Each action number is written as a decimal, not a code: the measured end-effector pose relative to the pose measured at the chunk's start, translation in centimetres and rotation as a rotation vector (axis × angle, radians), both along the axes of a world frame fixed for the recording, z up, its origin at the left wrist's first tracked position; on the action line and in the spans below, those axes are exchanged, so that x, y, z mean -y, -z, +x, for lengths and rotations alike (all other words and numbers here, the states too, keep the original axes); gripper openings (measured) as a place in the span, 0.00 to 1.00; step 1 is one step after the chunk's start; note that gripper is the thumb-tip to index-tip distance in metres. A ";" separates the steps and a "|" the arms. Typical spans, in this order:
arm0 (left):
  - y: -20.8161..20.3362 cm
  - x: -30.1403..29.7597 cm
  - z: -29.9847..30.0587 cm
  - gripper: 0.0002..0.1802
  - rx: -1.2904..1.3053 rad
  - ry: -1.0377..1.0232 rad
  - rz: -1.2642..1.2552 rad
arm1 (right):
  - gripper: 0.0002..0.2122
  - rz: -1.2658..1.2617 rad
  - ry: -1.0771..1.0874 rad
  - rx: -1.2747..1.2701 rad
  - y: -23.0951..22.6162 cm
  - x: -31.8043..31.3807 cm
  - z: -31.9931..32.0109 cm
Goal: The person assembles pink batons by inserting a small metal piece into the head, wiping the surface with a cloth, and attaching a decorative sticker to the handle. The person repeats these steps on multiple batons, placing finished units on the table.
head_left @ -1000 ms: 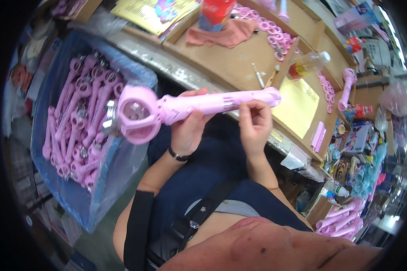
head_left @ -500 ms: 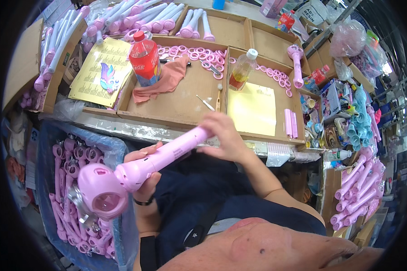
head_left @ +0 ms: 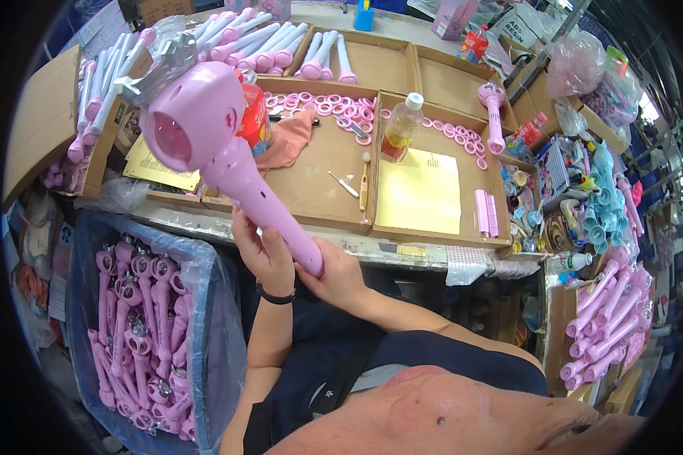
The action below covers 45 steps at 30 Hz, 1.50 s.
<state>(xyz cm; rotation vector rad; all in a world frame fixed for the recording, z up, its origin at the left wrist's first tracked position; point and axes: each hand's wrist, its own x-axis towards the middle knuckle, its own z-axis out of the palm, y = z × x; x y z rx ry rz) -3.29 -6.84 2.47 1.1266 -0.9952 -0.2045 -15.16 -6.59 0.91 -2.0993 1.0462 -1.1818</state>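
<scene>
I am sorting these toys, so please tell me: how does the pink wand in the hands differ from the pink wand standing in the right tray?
The held wand is tilted, head up-left, gripped by the left hand and right hand; the tray wand stands alone, touched by nobody. The held wand looks far larger, being nearer the camera. Both are pink with round heads.

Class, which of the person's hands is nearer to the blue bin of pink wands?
Left. The left hand grips the wand beside the blue bin; the right hand holds its base, farther away.

left hand [head_left: 262, 254]: raised, fingers closed, wrist upright before the chest.
right hand [head_left: 340, 277]: closed, just beside the left hand.
</scene>
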 end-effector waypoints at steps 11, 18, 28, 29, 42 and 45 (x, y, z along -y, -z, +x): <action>1.3 2.7 0.3 0.45 -1.171 1.514 -0.186 | 0.19 1.222 -1.212 0.472 0.1 -2.0 -2.3; 1.7 1.4 -0.9 0.47 -1.125 2.020 -0.089 | 0.19 1.478 -1.291 0.632 0.7 -1.2 -3.7; 3.8 -2.7 -3.1 0.33 -0.544 0.491 0.324 | 0.23 0.396 -0.063 -0.223 2.7 -0.5 -1.9; 4.0 -2.7 -3.2 0.34 -0.507 0.441 0.323 | 0.24 0.357 -0.058 -0.231 2.9 -0.6 -2.0; 3.5 -2.6 -1.9 0.21 -0.584 0.388 0.331 | 0.31 0.497 -0.250 -0.150 4.1 -1.4 -1.7; 3.2 -2.6 -2.2 0.26 -0.379 0.380 0.342 | 0.24 0.439 -0.210 -0.042 3.8 -1.5 -1.8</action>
